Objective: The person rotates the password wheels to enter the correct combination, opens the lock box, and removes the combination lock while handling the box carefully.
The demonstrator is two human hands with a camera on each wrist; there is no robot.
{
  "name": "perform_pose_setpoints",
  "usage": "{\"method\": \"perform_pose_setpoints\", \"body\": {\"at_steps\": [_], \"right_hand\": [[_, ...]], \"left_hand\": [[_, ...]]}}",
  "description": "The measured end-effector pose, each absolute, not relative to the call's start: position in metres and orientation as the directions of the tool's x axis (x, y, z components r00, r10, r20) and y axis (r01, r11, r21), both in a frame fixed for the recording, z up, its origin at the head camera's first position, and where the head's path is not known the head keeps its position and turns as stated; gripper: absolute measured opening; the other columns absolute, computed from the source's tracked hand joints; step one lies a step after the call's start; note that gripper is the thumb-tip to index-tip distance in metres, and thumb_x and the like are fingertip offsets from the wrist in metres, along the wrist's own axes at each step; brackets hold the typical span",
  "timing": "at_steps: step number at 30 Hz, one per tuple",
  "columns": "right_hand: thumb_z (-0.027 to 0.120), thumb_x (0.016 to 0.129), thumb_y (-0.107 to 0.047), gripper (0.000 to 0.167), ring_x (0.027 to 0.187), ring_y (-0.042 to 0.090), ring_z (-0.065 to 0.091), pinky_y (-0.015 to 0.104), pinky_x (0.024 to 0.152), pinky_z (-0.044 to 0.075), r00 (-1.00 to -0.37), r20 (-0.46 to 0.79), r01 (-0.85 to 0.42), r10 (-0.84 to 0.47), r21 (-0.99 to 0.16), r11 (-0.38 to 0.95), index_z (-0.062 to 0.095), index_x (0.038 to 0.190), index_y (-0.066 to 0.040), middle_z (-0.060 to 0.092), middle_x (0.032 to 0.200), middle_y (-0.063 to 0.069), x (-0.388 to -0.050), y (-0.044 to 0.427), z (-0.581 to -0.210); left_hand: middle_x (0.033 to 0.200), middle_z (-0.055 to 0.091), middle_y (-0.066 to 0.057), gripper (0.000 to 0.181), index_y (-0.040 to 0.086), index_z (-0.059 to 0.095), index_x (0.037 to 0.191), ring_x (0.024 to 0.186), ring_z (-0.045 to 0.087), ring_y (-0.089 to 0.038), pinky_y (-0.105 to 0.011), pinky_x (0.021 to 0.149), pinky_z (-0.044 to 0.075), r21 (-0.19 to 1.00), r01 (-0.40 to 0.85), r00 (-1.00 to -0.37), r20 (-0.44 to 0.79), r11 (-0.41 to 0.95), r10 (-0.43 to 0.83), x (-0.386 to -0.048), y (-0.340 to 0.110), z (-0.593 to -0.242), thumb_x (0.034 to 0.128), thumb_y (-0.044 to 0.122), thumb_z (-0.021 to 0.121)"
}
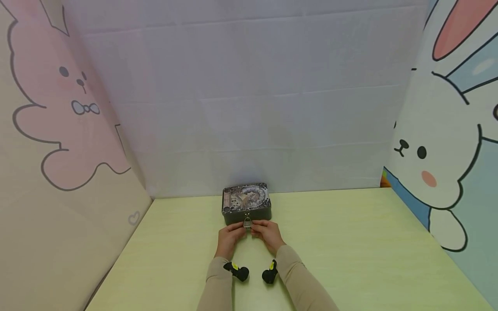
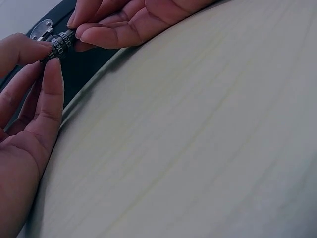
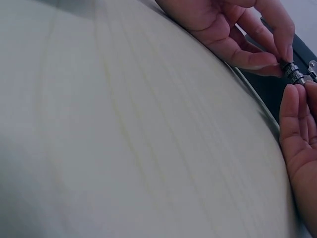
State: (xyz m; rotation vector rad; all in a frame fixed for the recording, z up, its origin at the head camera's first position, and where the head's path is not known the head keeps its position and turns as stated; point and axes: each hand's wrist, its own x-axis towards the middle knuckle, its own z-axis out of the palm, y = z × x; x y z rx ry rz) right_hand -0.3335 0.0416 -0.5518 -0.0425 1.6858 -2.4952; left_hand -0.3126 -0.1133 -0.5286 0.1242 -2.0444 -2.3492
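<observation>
A dark tin box (image 1: 247,199) with a printed, ornate lid stands shut against the back wall. From the clasp on its front hangs a small combination padlock (image 1: 247,223), whose number dials (image 2: 58,45) show in the left wrist view. My left hand (image 1: 228,240) pinches one end of the padlock between thumb and fingertips. At the other end my right hand (image 1: 269,235) pinches it too, thumb and index finger meeting on the lock body (image 3: 293,73) in the right wrist view. The digits are too small to read.
The pale yellow-green table (image 1: 350,250) stretches out on both sides of the box. A white cloth wall (image 1: 253,108) rises right behind it. Side panels with a pink rabbit (image 1: 50,86) and a white rabbit (image 1: 439,164) flank the table. Black wrist cameras (image 1: 242,273) sit on both sleeves.
</observation>
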Motion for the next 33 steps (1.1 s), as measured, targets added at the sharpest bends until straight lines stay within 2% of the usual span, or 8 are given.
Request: {"method": "perform_pose_setpoints", "body": {"at_steps": [5, 13, 19, 29, 33], "right_hand": [[0.061, 0.094, 0.007, 0.033, 0.071, 0.009, 0.067, 0.022, 0.069, 0.058, -0.991, -0.051, 0.094, -0.124, -0.925, -0.368, 0.055, 0.122, 0.023, 0.067, 0.089, 0.005, -0.333, 0.042, -0.55], [0.061, 0.095, 0.005, 0.034, 0.072, 0.009, 0.066, 0.022, 0.07, 0.058, -0.99, -0.054, 0.098, -0.129, -0.927, -0.362, 0.054, 0.123, 0.023, 0.067, 0.09, 0.006, -0.333, 0.042, -0.549], [0.061, 0.095, 0.004, 0.035, 0.073, 0.009, 0.067, 0.024, 0.071, 0.058, -0.99, -0.045, 0.091, -0.136, -0.93, -0.357, 0.054, 0.124, 0.023, 0.067, 0.091, 0.005, -0.332, 0.043, -0.547], [0.062, 0.095, 0.005, 0.035, 0.074, 0.011, 0.067, 0.024, 0.072, 0.058, -0.989, -0.055, 0.1, -0.134, -0.931, -0.352, 0.054, 0.124, 0.023, 0.068, 0.093, 0.008, -0.332, 0.043, -0.548], [0.061, 0.094, 0.006, 0.035, 0.073, 0.011, 0.067, 0.024, 0.072, 0.058, -0.989, -0.052, 0.099, -0.135, -0.925, -0.367, 0.053, 0.124, 0.023, 0.068, 0.092, 0.007, -0.332, 0.043, -0.548]], "left_hand": [[0.098, 0.072, -0.012, 0.032, -0.017, 0.065, 0.115, 0.078, 0.063, -0.013, -0.025, 0.071, 0.055, 0.992, -0.027, -0.997, -0.036, -0.124, -0.07, -0.309, -0.113, -0.523, 0.0863, -0.004, 0.07], [0.098, 0.072, -0.011, 0.032, -0.014, 0.068, 0.114, 0.075, 0.063, -0.011, -0.022, 0.068, 0.054, 0.989, -0.027, -0.996, -0.039, -0.144, -0.083, -0.327, -0.116, -0.551, 0.0851, -0.002, 0.074], [0.098, 0.072, -0.01, 0.032, -0.013, 0.069, 0.113, 0.075, 0.063, -0.01, -0.021, 0.067, 0.054, 0.988, -0.033, -0.994, -0.048, -0.15, -0.098, -0.332, -0.115, -0.556, 0.0847, 0.0, 0.076], [0.094, 0.072, -0.009, 0.031, -0.017, 0.067, 0.112, 0.074, 0.062, -0.012, -0.023, 0.067, 0.055, 0.991, -0.011, -0.995, -0.024, -0.136, -0.094, -0.311, -0.113, -0.527, 0.0856, -0.002, 0.073], [0.095, 0.072, -0.008, 0.03, -0.016, 0.067, 0.112, 0.076, 0.063, -0.013, -0.024, 0.069, 0.055, 0.992, -0.016, -0.995, -0.029, -0.128, -0.099, -0.31, -0.112, -0.525, 0.0866, -0.001, 0.072]]}}
